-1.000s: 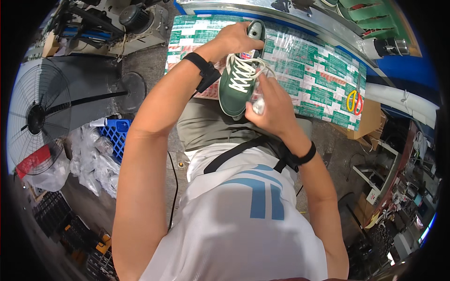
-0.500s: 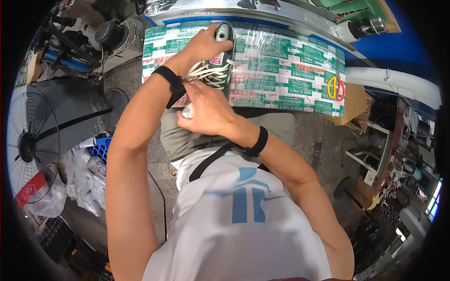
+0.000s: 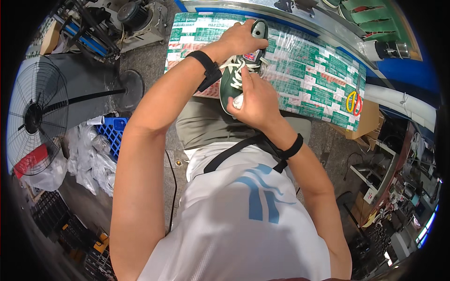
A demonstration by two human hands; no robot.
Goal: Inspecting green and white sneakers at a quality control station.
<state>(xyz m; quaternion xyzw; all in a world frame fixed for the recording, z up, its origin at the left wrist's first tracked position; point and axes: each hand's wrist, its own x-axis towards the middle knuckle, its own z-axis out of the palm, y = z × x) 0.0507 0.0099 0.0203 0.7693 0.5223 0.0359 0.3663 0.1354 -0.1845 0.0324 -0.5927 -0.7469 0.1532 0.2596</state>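
Note:
A dark green sneaker (image 3: 227, 89) with cream laces and a small flag patch on its tongue lies on the tape-wrapped box top (image 3: 300, 70), toe toward me. My left hand (image 3: 239, 40) is closed round its ankle opening, thumb across the top. Over the front of the shoe is my right hand (image 3: 260, 100), its index finger stretched along the laces (image 3: 237, 77). A whitish crumpled wad (image 3: 238, 101) sits between its thumb and curled fingers; what it is made of I cannot make out. Part of the toe is hidden beneath that hand.
Yellow-and-red-handled scissors (image 3: 355, 102) lie at the box's right end. A metal-edged bench (image 3: 300, 16) runs behind it. To the left stand a fan (image 3: 35, 114), a motor (image 3: 133, 16) and a blue crate (image 3: 112, 136) beside clear plastic bags (image 3: 91, 159).
My right hand has moved from left of the shoe onto its laces, carrying the whitish wad. The laces have shifted, and more of the green front shows. The whole view has swung slightly.

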